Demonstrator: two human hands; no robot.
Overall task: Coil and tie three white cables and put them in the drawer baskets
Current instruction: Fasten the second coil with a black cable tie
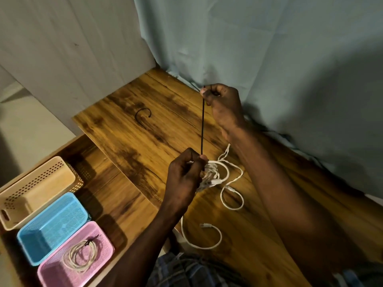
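Left hand [184, 179] grips the coiled white cable [211, 175] above the wooden desk [145, 129]; right hand [219, 100] pinches the thin black tie [202, 125] taut, likely to cinch it.

Hands over the tabletop, open drawer to the left.

The left hand [184, 179] holds a coiled cable [211, 175] above the table [145, 125], and the right hand [222, 102] is behind and above it; a tie [202, 125] runs taut between them. Loose cable [232, 195] lies on the table just right of the coil, and more cable [209, 239] lies nearer the person. A second tie [143, 116] lies on the table, behind and left of the hands. The drawer [107, 183] sits lower, left of the table, with three baskets in a row: far basket [31, 195], middle basket [51, 226] and near basket [76, 259]. A tied coil [79, 257] lies in the near basket. A curtain [269, 59] hangs behind the table.
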